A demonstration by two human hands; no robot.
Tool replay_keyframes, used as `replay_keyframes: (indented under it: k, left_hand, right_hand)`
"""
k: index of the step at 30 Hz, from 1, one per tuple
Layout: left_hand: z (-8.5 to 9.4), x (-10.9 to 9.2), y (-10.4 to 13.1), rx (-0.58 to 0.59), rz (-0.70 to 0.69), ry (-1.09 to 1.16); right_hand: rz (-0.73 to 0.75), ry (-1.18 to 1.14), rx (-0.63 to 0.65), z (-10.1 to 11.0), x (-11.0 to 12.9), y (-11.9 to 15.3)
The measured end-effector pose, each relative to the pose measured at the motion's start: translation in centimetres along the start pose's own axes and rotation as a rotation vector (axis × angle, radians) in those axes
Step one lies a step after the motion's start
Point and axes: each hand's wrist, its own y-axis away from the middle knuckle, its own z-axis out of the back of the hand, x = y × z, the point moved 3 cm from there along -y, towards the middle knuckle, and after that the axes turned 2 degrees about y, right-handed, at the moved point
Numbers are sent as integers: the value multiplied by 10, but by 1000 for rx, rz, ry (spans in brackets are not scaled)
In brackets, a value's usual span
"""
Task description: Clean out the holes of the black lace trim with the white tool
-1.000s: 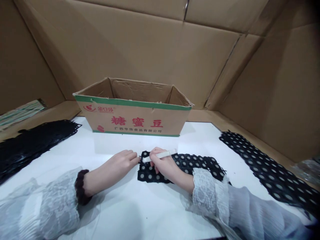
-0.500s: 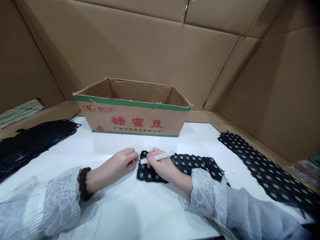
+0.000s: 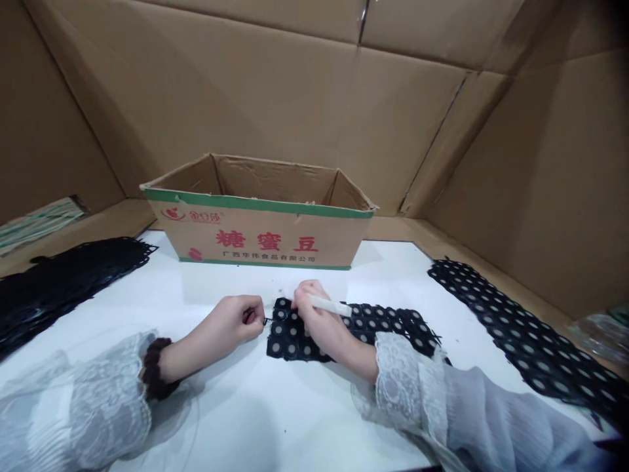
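Note:
My right hand (image 3: 322, 321) grips a slim white pen-like tool (image 3: 334, 305), its back end pointing right; its front tip is blurred near the upper left corner of a black sheet. Rows of pale round discs cover this black sheet (image 3: 393, 321), which lies flat on the white board under my right hand. Just left of the sheet, my left hand (image 3: 240, 321) is closed in a pinch. A thin black strip (image 3: 266, 321) sticks out from its fingertips towards the sheet's left edge. Whether the strip still joins the sheet is hard to tell.
An open cardboard box (image 3: 260, 229) with a green rim stands behind the sheet. At the right lies a longer black sheet with discs (image 3: 521, 334). Dark flat pieces (image 3: 73, 275) are piled at the left. Cardboard walls (image 3: 275, 98) enclose the white board (image 3: 236, 406).
My left hand has drawn slightly left, away from the sheet, with the black strip now showing at its fingertips. My right hand has lifted the tool's tip up and away from the sheet's left edge.

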Motion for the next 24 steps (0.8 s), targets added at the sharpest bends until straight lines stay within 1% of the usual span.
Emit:
replay_keyframes:
  k: [4, 7, 9, 11, 14, 15, 16, 19, 20, 22, 24]
  left_hand:
    - [-2, 3, 2, -30, 7, 19]
    - [-2, 1, 4, -39, -10, 15]
    - [0, -2, 4, -49, -22, 1]
    - [1, -4, 4, -55, -21, -18]
    - [1, -2, 4, -35, -8, -26]
    - [1, -1, 3, -32, -5, -25]
    - [1, 0, 3, -33, 0, -22]
    - [0, 3, 2, -37, 23, -22]
    - [0, 2, 3, -30, 28, -23]
    - [1, 1, 3, -25, 29, -24]
    - [3, -1, 4, -38, 27, -25]
  right_hand:
    - [-45, -13, 145, -8, 0, 2]
    - [-43, 34, 159, -12, -3, 2]
    - [-10, 58, 125, -11, -3, 2]
    - [2, 64, 49, -7, -4, 1]
    - [-68, 48, -102, 0, -6, 0]
    - [-84, 42, -108, 1, -6, -1]
    - [-81, 33, -73, 0, -5, -1]
    - [-5, 2, 129, -8, 0, 0]
    - [-1, -1, 162, -10, 1, 0]
    - [-26, 20, 149, -11, -1, 0]
    - [-29, 48, 91, -10, -4, 0]
